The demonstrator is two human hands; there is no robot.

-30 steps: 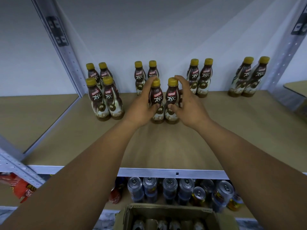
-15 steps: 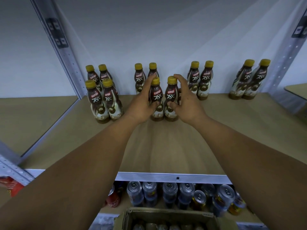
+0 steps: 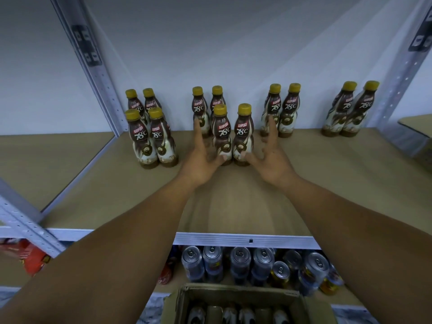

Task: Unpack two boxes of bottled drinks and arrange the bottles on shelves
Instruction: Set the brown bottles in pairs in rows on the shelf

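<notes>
Two brown coffee bottles with yellow caps, the left one [image 3: 221, 134] and the right one [image 3: 243, 134], stand upright side by side on the wooden shelf [image 3: 233, 206]. My left hand [image 3: 202, 160] lies just left of them and my right hand [image 3: 271, 160] just right, fingers spread and straight. The thumbs touch or nearly touch the bottle bases. Neither hand holds anything. Behind stand more pairs of the same bottles: a group of several at the left [image 3: 149, 136], a pair in the middle [image 3: 198, 106], a pair right of it [image 3: 282, 111], and a pair at the far right [image 3: 350, 111].
Slanted metal uprights [image 3: 93, 73] flank the shelf. The lower shelf holds several drink cans [image 3: 238, 263]. An open cardboard box [image 3: 236, 298] with more bottles sits below at the front. Red packets [image 3: 28, 256] lie at the lower left.
Both hands have let go of the two front bottles, opened and drawn back a little. The bottles now stand free on the shelf.
</notes>
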